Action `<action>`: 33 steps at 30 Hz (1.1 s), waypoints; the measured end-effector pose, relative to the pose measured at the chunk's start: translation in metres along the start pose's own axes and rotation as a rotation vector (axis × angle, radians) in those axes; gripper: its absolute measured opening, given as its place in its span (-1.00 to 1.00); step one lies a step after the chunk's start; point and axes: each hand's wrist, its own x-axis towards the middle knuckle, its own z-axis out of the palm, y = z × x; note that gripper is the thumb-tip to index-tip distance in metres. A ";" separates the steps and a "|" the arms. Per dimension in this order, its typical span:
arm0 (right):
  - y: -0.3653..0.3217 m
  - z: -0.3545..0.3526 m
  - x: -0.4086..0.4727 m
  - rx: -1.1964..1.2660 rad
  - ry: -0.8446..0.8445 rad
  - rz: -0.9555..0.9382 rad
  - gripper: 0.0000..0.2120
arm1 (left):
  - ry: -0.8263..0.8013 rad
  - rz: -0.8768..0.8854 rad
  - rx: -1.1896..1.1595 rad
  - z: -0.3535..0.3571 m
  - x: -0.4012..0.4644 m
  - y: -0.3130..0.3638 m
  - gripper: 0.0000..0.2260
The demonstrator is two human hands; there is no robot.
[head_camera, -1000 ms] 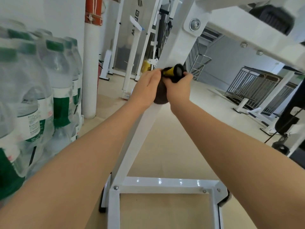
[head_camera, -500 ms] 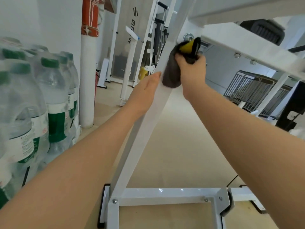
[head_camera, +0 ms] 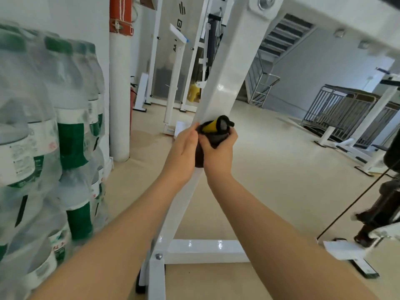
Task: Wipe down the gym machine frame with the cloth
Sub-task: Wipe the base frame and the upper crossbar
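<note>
A white slanted bar of the gym machine frame (head_camera: 227, 83) runs from the floor base up to a bolted joint at the top. My right hand (head_camera: 218, 152) grips a dark grey and yellow cloth (head_camera: 214, 129) bunched against the bar at mid height. My left hand (head_camera: 184, 152) lies flat against the bar's left side, fingers straight, touching the cloth's edge. Part of the cloth hangs down between the two hands.
Stacked packs of water bottles (head_camera: 43, 137) stand close on the left. A white pillar (head_camera: 119, 94) with an orange band rises behind them. The frame's white base (head_camera: 205, 251) lies on the tan floor. More white gym equipment (head_camera: 355, 135) and metal railings (head_camera: 337, 107) stand at the right.
My right hand has slid the cloth down the slanted bar from near the top joint to mid height. My left hand again sits right beside it on the bar.
</note>
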 end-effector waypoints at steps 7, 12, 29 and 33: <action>0.115 0.010 -0.066 -0.070 -0.164 0.328 -0.55 | 0.039 -0.147 -0.012 0.001 -0.050 -0.079 -0.48; 0.148 0.015 -0.078 -0.173 -0.157 0.512 -0.54 | 0.008 -0.239 0.045 -0.008 -0.047 -0.084 -0.50; -0.060 -0.068 -0.030 -0.324 -0.116 -0.124 -0.75 | -0.154 -0.448 0.171 -0.014 -0.049 0.016 -0.43; -0.092 -0.100 -0.053 -0.308 -0.097 -0.104 -0.73 | -0.085 -0.252 0.137 -0.001 -0.053 0.055 -0.58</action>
